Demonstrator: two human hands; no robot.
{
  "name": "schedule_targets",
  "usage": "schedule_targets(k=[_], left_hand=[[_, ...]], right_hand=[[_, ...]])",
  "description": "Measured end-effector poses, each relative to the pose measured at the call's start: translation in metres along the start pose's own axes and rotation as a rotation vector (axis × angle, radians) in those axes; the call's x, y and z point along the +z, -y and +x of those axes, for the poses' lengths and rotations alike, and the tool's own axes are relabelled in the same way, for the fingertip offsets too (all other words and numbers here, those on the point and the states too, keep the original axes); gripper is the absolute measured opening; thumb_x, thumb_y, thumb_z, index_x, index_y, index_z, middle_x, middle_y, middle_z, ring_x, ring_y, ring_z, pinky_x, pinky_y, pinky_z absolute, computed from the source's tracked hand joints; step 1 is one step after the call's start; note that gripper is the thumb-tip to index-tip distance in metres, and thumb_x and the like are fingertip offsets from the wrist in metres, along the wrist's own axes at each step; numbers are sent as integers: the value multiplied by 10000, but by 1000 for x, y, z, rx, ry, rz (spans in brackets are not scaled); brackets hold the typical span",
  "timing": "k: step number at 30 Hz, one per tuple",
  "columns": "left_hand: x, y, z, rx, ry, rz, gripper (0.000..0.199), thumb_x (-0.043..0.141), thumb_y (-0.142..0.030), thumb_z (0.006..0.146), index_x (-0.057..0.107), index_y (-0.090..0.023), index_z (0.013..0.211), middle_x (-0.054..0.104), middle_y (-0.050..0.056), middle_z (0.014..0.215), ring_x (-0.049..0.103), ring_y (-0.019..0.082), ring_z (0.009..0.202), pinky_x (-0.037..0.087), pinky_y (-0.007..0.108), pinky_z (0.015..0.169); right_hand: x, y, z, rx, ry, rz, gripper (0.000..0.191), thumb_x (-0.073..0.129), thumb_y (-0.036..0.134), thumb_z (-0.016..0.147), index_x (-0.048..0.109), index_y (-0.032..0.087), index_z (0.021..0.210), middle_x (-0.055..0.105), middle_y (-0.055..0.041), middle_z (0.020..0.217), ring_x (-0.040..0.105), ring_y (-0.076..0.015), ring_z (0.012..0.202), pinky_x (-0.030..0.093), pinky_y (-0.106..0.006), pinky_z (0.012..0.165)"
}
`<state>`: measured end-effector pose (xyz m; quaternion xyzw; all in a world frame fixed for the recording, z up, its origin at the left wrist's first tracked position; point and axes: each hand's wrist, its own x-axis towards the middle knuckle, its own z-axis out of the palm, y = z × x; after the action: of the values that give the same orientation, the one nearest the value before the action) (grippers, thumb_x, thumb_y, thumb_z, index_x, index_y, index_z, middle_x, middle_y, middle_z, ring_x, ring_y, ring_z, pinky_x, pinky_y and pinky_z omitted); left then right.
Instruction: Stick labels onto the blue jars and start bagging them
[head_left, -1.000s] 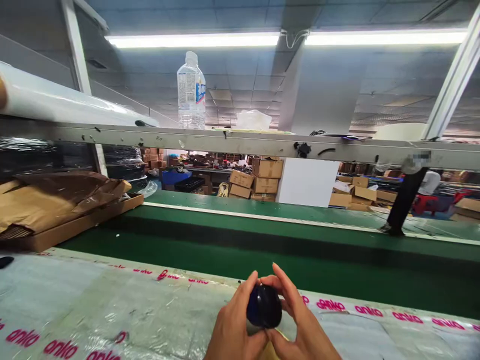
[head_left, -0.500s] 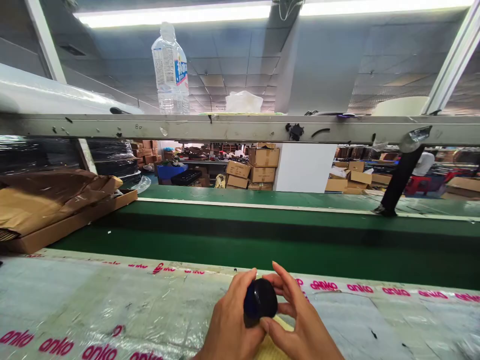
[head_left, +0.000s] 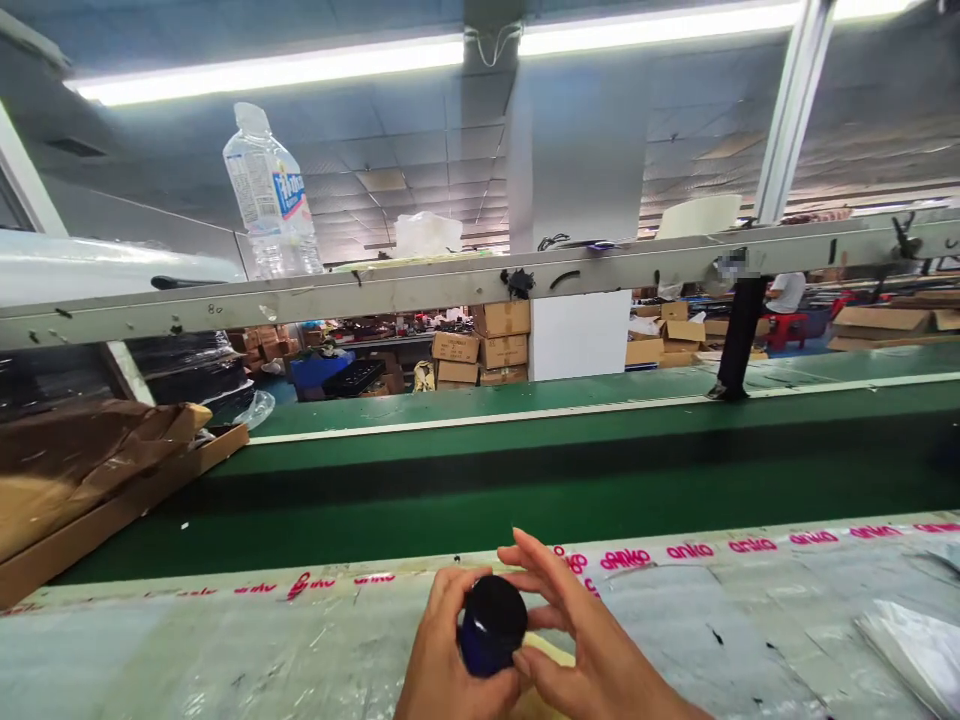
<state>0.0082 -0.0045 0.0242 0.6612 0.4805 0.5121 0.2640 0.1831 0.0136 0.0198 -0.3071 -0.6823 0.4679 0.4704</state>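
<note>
A small dark blue jar (head_left: 491, 645) with a black lid (head_left: 498, 604) is held between my two hands, low in the middle of the view. My left hand (head_left: 442, 655) wraps round its left side. The thumb and fingers of my right hand (head_left: 574, 635) are at its right side, the thumb touching it low down. Some pale yellow material (head_left: 551, 650) shows beneath and between the hands; what it is I cannot make out. Under them lies a work surface covered in clear film with pink lettering (head_left: 300, 630).
Beyond the work surface runs a green belt (head_left: 420, 500). A cardboard tray with brown paper (head_left: 112, 490) is at the left. A metal rail (head_left: 412, 290) crosses above, with a plastic bottle (head_left: 270, 200) on it. A black-wrapped post (head_left: 739, 340) stands at the right.
The view has tilted and swung to the right. The jar has tipped, so that more of its lid's top shows. Both hands are still at it.
</note>
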Motion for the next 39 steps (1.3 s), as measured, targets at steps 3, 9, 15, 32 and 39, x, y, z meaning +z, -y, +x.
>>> schedule_targets(k=[3, 9, 15, 32, 39], left_hand=[[6, 4, -2, -71, -114, -37, 455, 760, -259, 603, 580, -207, 1018, 654, 48, 996, 657, 235, 861, 547, 322, 732], [16, 23, -10, -198, -181, -76, 713, 754, -325, 651, 442, -206, 1281, 638, 105, 1163, 682, 267, 991, 548, 394, 896], [20, 34, -17, -19, -72, -50, 777, 527, -511, 908, 213, -207, 1550, 382, 156, 1561, 377, 298, 1454, 348, 447, 1196], [-1, 40, -7, 120, 66, 174, 741, 573, -668, 842, 482, -225, 1429, 523, 163, 1457, 515, 370, 1332, 511, 465, 1038], [-3, 5, 12, 76, -47, 252, 537, 745, -383, 684, 656, -238, 1193, 610, 123, 1231, 639, 328, 1102, 602, 399, 807]], right_hand=[[5, -3, 0, 51, -55, 71, 744, 674, 157, 750, 423, 262, 1442, 582, -113, 1314, 607, -261, 1159, 561, -411, 885], [22, -10, -5, 115, -135, 157, 616, 665, 171, 775, 476, 240, 1357, 663, -95, 1193, 660, -251, 1092, 549, -422, 932], [17, -14, -5, 66, -160, 50, 779, 649, 119, 718, 400, 257, 1443, 582, -100, 1391, 557, -260, 1283, 479, -454, 1066], [3, -5, 3, 36, 14, -194, 1011, 595, 73, 575, 331, 246, 1535, 493, -104, 1483, 449, -276, 1379, 351, -464, 1169], [-7, 19, 9, 42, -220, 227, 546, 738, 371, 731, 599, 254, 1246, 489, -95, 1466, 500, -309, 1316, 423, -462, 1097]])
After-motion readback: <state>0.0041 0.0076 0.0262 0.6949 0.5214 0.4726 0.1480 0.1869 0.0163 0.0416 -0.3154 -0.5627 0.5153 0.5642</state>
